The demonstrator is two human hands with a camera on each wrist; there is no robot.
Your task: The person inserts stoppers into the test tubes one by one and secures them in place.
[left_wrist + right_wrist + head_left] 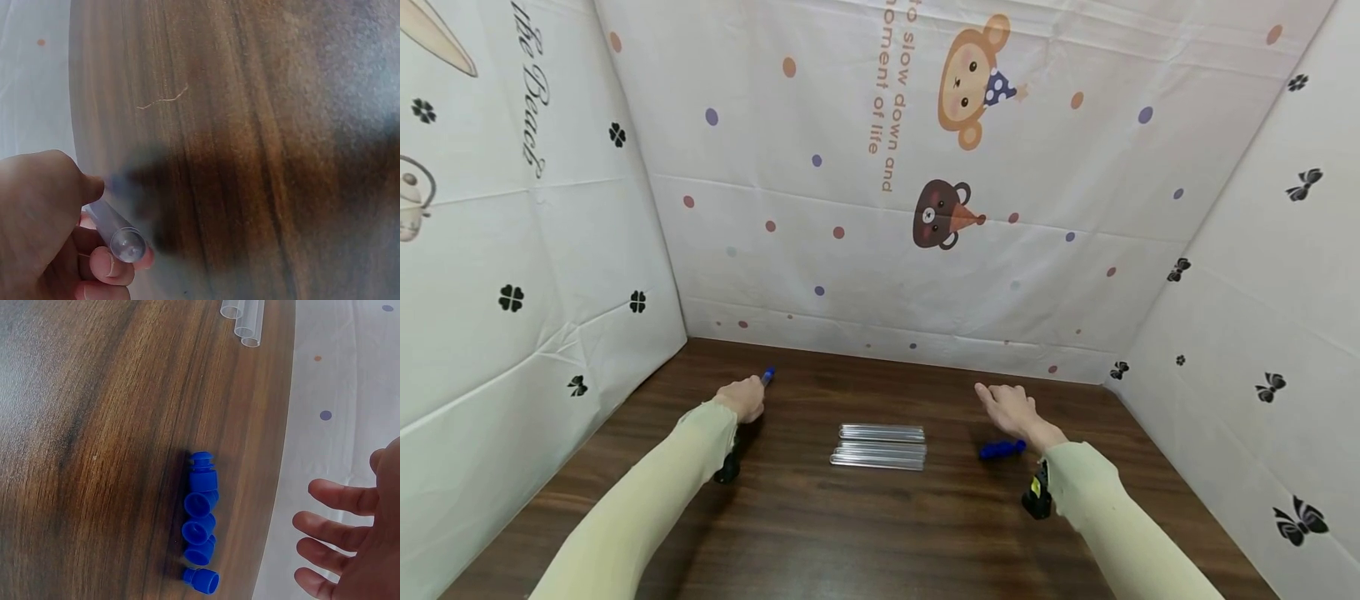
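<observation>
My left hand (743, 398) grips a clear test tube (115, 230) near the back left of the table. In the left wrist view the tube's rounded end points toward the camera, held between thumb and curled fingers. A blue cap (768, 374) shows beyond the hand in the head view. To the right, my right hand (1011, 410) is held with fingers spread and nothing in them, above and beyond several blue caps (199, 530). These caps lie in a row on the table. Several clear test tubes (880, 455) lie side by side between the hands.
The dark wooden table (850, 533) meets white printed sheets (865, 275) at the back and both sides. In the right wrist view, the open ends of some tubes (244, 328) show. A thin pale thread or scratch (164, 99) marks the table.
</observation>
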